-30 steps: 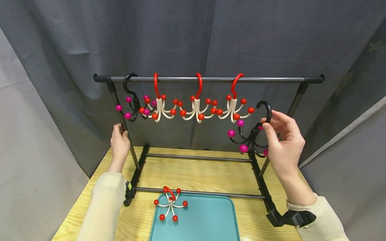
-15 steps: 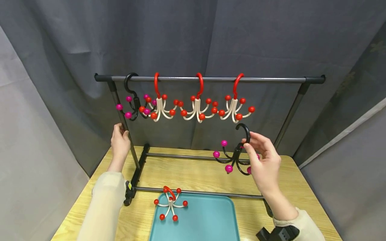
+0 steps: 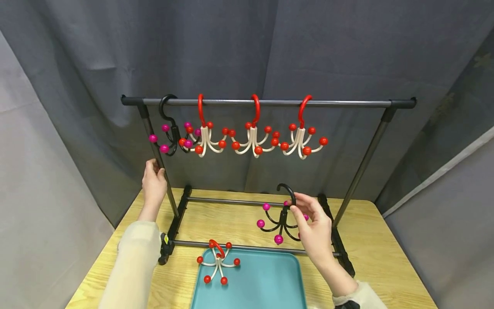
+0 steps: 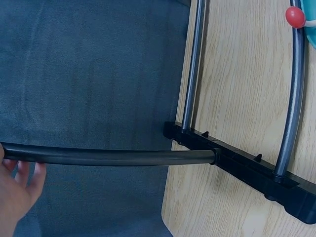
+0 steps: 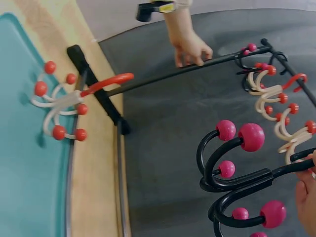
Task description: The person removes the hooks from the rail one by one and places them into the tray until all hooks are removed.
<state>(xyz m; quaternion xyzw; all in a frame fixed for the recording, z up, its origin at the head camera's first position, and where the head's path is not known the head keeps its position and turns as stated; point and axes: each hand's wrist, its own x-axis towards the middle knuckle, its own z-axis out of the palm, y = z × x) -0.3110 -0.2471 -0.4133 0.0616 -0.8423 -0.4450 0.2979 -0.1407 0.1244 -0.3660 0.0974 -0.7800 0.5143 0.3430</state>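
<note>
My right hand (image 3: 317,229) pinches a black hook hanger (image 3: 283,218) by the base of its hook. The hanger has curled arms tipped with magenta balls, and hangs upright over the rack's lower bars; in the right wrist view its arms (image 5: 242,182) fill the foreground. With fingers behind and thumb in front, my left hand (image 3: 153,189) grips the left post (image 4: 123,157) of a dark metal rack. Along the top bar (image 3: 347,103) hang another black hanger (image 3: 174,133) and three white hangers with red hooks and balls, the rightmost white hanger (image 3: 300,139) included.
A white hanger with red balls (image 3: 218,260) lies on the back left of a teal tray (image 3: 266,279). The rack's black feet (image 3: 179,225) stand on a wooden table (image 3: 386,257). Grey curtains (image 3: 328,47) enclose the back and sides.
My right hand has brought the black hanger down and left, from beside the right post to above the lower bars. My left hand stays on the left post.
</note>
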